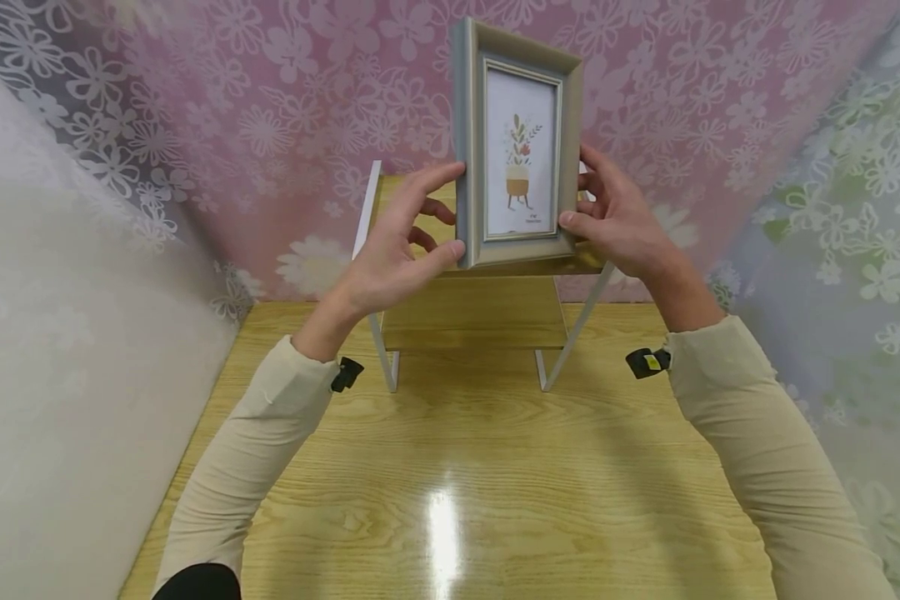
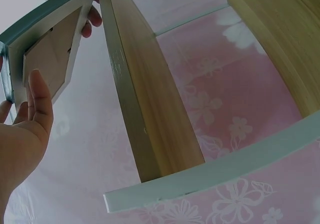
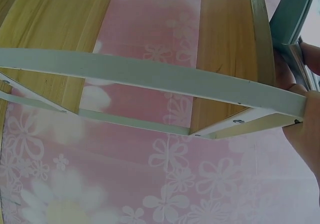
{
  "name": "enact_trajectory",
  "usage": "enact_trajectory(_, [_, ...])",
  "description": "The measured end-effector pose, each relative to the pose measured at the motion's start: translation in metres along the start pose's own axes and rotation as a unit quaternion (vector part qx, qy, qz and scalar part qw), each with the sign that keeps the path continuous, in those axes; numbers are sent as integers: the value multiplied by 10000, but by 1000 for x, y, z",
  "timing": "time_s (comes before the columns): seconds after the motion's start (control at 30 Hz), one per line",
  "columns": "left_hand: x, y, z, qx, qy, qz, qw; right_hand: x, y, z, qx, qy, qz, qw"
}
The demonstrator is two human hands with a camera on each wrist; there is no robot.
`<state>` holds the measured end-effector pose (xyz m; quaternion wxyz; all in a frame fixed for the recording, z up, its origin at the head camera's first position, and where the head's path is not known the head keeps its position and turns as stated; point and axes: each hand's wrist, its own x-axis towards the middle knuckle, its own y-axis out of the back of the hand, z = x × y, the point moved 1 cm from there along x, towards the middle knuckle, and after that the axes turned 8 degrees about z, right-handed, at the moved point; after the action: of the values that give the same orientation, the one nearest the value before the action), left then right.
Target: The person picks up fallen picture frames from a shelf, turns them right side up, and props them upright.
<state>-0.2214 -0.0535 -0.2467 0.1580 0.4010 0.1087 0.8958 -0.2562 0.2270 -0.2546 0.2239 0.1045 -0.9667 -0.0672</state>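
Observation:
A picture frame (image 1: 475,142) with a champagne-coloured moulding is held upright between both hands, its front toward the head camera. Inside it is a print (image 1: 523,158) of a plant in a footed pot. At the frame's left edge, my left hand (image 1: 390,250) holds it with thumb and index finger, the other fingers bent behind. My right hand (image 1: 622,218) grips the lower right side, thumb on the front moulding and fingers behind. The left wrist view shows the frame's backing board (image 2: 52,54). Behind the frame stands a small two-tier wooden stand, its top board (image 1: 390,190) partly hidden.
The stand's lower shelf (image 1: 472,312) sits between white metal legs (image 1: 581,321). Around it lies a glossy wood-grain surface (image 1: 435,450). Flowered pink cloth (image 1: 307,108) hangs at the back, with pale walls on the left and right.

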Motion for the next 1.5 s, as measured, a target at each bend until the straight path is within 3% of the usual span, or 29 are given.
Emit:
enact_trajectory(0.27, [2, -6, 4, -234, 125, -143, 9995, 0, 1, -1, 160, -26, -4, 9999])
enact_trajectory(0.53, [3, -9, 31, -350, 302, -165, 9988, -2, 2, -1, 251, -27, -16, 9997])
enact_trajectory(0.67, [4, -10, 33, -444, 406, -165, 9981, -4, 3, 0, 380, 15, -32, 9993])
enact_trajectory(1.27, [4, -15, 25, -629, 389, -203, 9971, -4, 5, 1, 629, 57, -26, 9980])
enact_trajectory(1.5, [0, -15, 5, -756, 374, -123, 9964, -3, 4, 0, 570, 133, -49, 9983])
